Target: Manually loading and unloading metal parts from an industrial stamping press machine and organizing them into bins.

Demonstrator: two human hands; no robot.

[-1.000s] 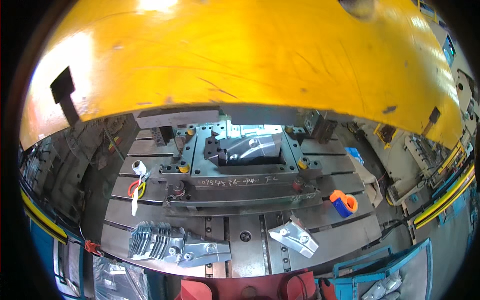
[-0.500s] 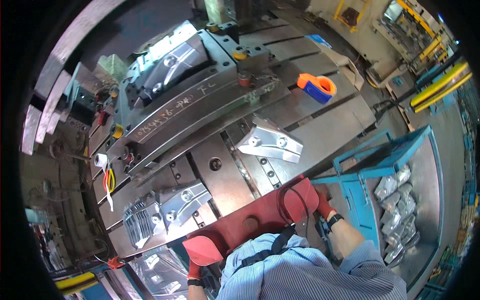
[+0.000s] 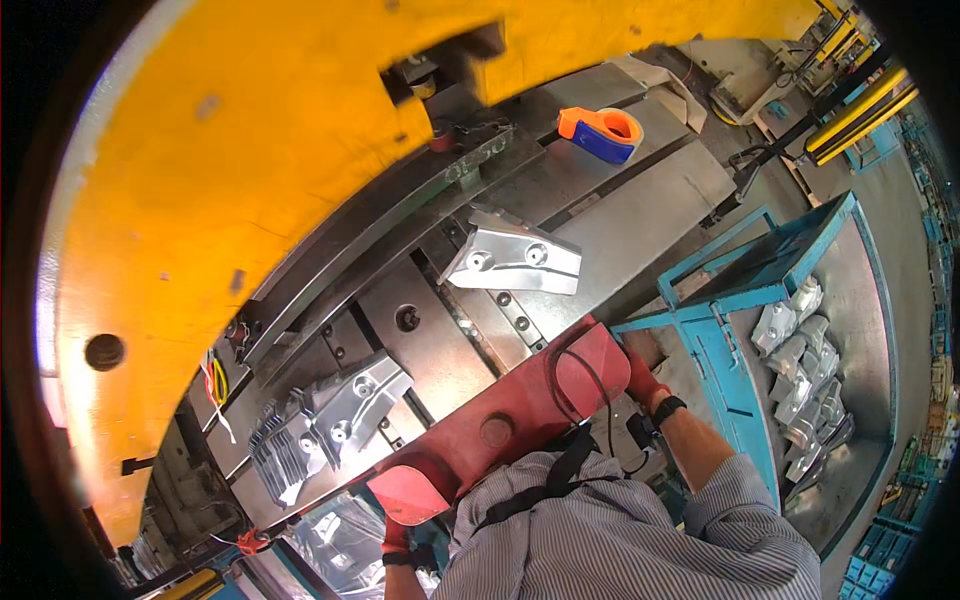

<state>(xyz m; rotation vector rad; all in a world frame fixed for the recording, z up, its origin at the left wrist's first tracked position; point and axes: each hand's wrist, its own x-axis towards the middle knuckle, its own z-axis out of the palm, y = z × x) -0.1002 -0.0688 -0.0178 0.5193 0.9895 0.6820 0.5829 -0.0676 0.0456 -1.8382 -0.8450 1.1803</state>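
1. The right hand (image 3: 646, 380), in a red glove with a black band at the wrist, reaches in behind the right red, rounded metal guard plate (image 3: 588, 372); its fingers are hidden, so whether they are spread or closed cannot be told
2. The left hand (image 3: 396, 536), also red-gloved, is just below the left red, curved metal guard plate (image 3: 409, 494), partly covered by it; its grip cannot be told either
3. Both plates sit at the ends of a long red metal bar (image 3: 532, 402), which slants in front of the person's body and carries a round, dull red knob (image 3: 496, 430) between them
4. Beyond the bar lies a grey, slotted steel table (image 3: 440, 345), with a row of nested, silver sheet-metal brackets (image 3: 280, 445) at left and a single silver, stamped metal bracket (image 3: 515, 258) farther right
5. Past that bracket stands an orange-and-blue plastic tape dispenser (image 3: 603, 133)
6. A blue, metal-framed bin (image 3: 720, 365) at right holds piled silver metal parts (image 3: 800, 375)
7. A large, yellow painted metal panel (image 3: 250, 150) fills the upper left, hiding part of the table
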